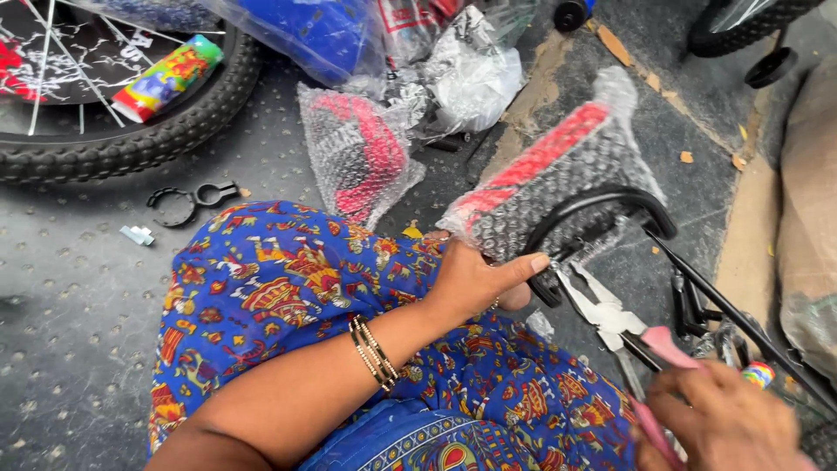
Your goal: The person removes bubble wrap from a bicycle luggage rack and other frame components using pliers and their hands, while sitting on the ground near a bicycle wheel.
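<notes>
Pliers (610, 318): held in the right hand (728, 427) by the pink-sleeved handles (664, 347), low on the right of the view; the metal nose points up-left at the lower end of the black curved bar (602, 202).
Right grip: fingers are wrapped shut round the handles; the hand is blurred, so how hard they are squeezed cannot be told.
Left grip: the left hand (475, 279) is clamped on the bubble-wrapped red part (545, 179), thumb stretched along its lower edge toward the bar's end.
Wrapped part: propped over the lap, tilted up to the right, the bar arching out of the wrap.
Doing it well: as a judgement, the part is best held still against the knee while the nose is seated squarely on the fitting; the thumb should be kept clear of the nose.
Risk: the loose wrap may be snagged by the pliers.
Around: a second wrapped red part (357, 153) and a tyre (131, 139) lie on the studded floor (78, 305); thin black rods (741, 318) run just beside the pliers.
</notes>
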